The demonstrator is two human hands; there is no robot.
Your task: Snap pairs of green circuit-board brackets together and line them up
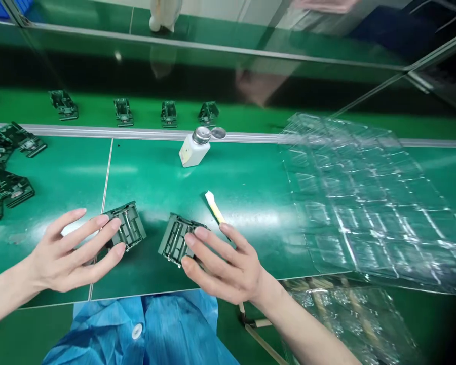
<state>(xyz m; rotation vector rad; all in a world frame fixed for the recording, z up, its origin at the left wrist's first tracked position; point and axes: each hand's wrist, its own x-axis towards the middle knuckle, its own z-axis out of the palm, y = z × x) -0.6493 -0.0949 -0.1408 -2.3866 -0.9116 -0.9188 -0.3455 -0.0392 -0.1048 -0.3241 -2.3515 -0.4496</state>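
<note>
Green fixtures (127, 226) lie flat beneath open hands

Left fixture (127, 226), almost square, sits on the green bench mat (231, 172) ahead of the left hand (74, 251), whose loose fingertips reach its edge. Right fixture (177, 241), its longer edge slanting down rightward, lies nearer the right hand (222, 266), whose spread fingers rest on its corner, unclenched.

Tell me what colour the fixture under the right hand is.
The fixture under the right hand is dark green, best seen in the head view.
</note>
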